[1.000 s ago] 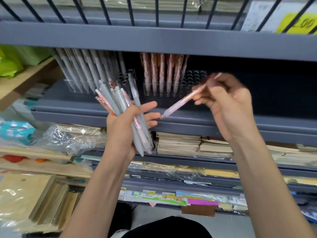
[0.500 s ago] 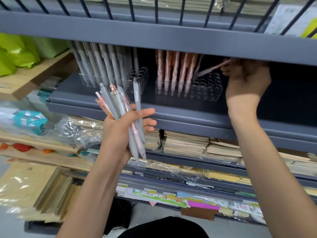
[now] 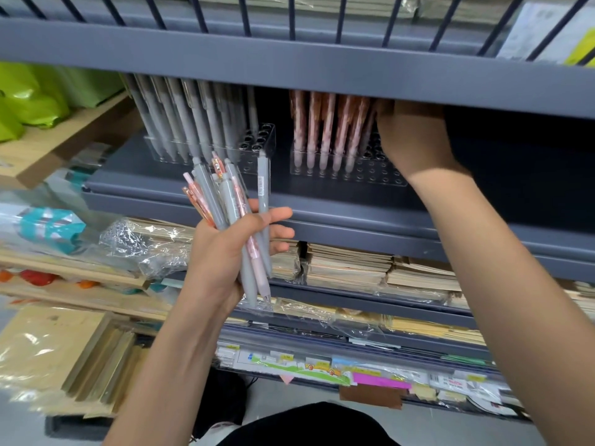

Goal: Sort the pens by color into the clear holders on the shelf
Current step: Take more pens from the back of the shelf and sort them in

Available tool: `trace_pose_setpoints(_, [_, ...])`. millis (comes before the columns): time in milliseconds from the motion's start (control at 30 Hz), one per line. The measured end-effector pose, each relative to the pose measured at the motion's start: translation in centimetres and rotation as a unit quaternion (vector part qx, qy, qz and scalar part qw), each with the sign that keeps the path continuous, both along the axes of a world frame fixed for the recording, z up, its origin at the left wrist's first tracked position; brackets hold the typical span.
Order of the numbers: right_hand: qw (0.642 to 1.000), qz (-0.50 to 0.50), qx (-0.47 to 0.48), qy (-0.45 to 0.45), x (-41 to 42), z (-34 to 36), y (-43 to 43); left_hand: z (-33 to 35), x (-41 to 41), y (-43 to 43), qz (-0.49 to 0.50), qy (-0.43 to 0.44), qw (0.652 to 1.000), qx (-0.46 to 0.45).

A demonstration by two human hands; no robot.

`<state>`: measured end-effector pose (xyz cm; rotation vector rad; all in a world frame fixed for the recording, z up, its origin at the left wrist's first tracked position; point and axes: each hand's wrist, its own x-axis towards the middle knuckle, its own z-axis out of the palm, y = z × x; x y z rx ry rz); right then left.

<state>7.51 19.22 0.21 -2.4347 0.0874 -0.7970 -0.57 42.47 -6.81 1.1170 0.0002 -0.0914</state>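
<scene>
Grey and pink pens (image 3: 206, 188) are clamped in the left hand (image 3: 222, 255), lower left of the pink-pen holder (image 3: 380, 175); the right hand (image 3: 415, 140) is at its right end, grip hidden.

**Grey and pink pens, partly sorted**

A mixed bundle of pens (image 3: 225, 201) stands almost upright in the left hand (image 3: 222, 255), in front of the shelf (image 3: 338, 217), with the fingers and thumb curled around it. Most pens in it are grey and a few are pink or orange-pink. Their click ends point up. On the shelf two clear holders stand side by side. The left holder (image 3: 262, 140) carries rows of grey pens (image 3: 180, 123), tips down and leaning a little to the left; the holes at its right end are free. The right holder (image 3: 373, 178) carries pink pens (image 3: 325, 130), tips down, in its left part. The right hand (image 3: 415, 140) hides its far right end.
</scene>
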Motion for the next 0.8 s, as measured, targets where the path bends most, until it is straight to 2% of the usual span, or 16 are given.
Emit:
trace_pose_setpoints(400, [0.998, -0.007, 0.065, 0.013, -0.6, -0.2, 0.3, -0.5, 0.6, 0.2, 0.001, -0.004, 1.000, 0.022])
trace_pose_setpoints(533, [0.990, -0.056, 0.098, -0.090, -1.8, -0.6, 0.9, -0.7, 0.7, 0.2, -0.018, -0.010, 1.000, 0.015])
trace_pose_setpoints(567, [0.986, -0.020, 0.132, -0.098, -2.4, -0.7, 1.4, -0.7, 0.7, 0.1, -0.024, -0.012, 1.000, 0.012])
trace_pose_setpoints(633, [0.976, 0.094, 0.193, -0.044, -4.0, -1.0, 3.0, -0.7, 0.7, -0.2, -0.038, -0.013, 0.999, 0.009])
trace_pose_setpoints(733, [0.955, 0.218, 0.184, 0.084, -5.5, -1.8, 5.3, -0.6, 0.7, -0.5, -0.042, -0.013, 0.999, 0.008])
trace_pose_setpoints(800, [0.943, 0.251, 0.192, 0.106, -5.6, -2.2, 6.2, -0.5, 0.7, -0.4, -0.040, -0.011, 0.999, 0.008])
